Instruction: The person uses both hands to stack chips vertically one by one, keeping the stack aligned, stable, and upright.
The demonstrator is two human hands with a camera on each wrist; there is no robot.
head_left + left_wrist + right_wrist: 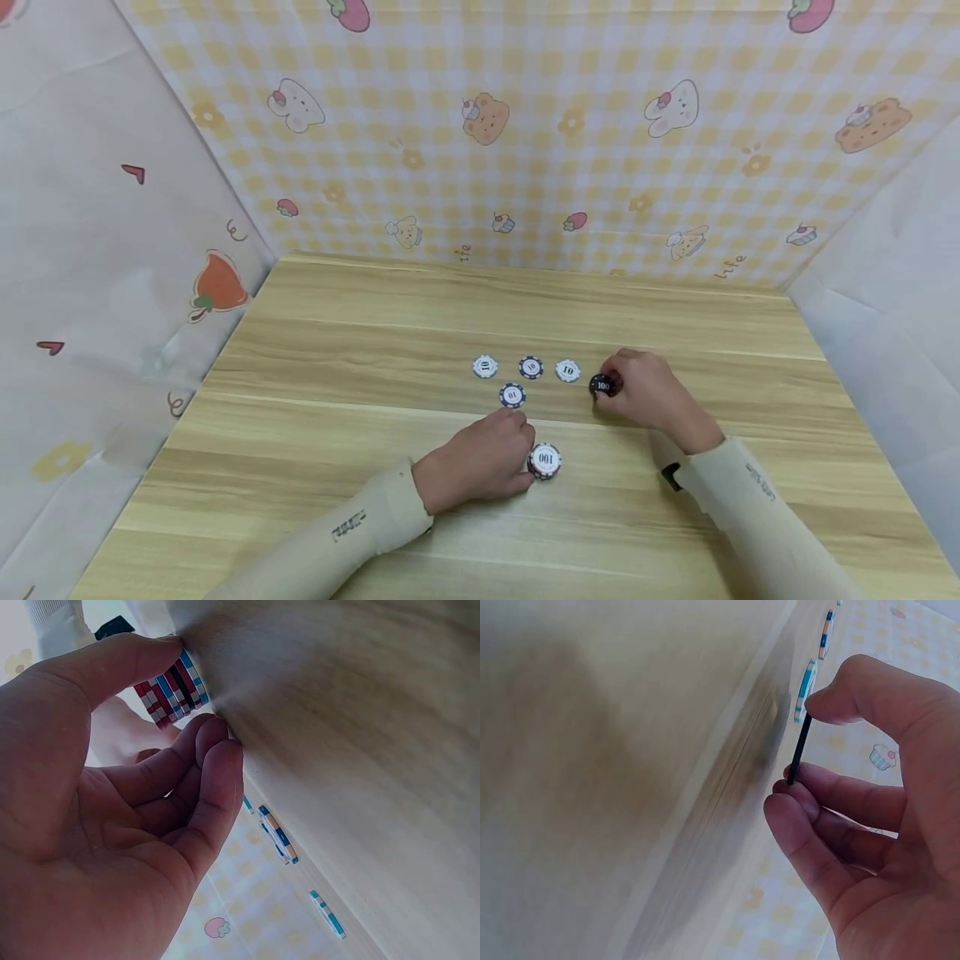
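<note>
Between the thumb and fingertips of my right hand [651,393] is a black poker chip [603,385] marked 100, pinched by its edge. The right wrist view shows that chip [800,750] edge-on, close to the tabletop. My left hand [480,460] holds the side of a short stack of poker chips [545,460], its thumb and curled fingers at the edge. A white chip marked 100 tops the stack. From the left wrist, the stack [172,690] shows red, blue, black and white edges. The left palm is hollow, with nothing in it.
Beyond the hands, a row holds a white chip [485,366], a blue chip [531,367] and another white chip [567,370], all marked 10. A second blue chip [512,395] lies nearer. The wooden table [360,317] meets a checked cloth wall [525,183] at the back.
</note>
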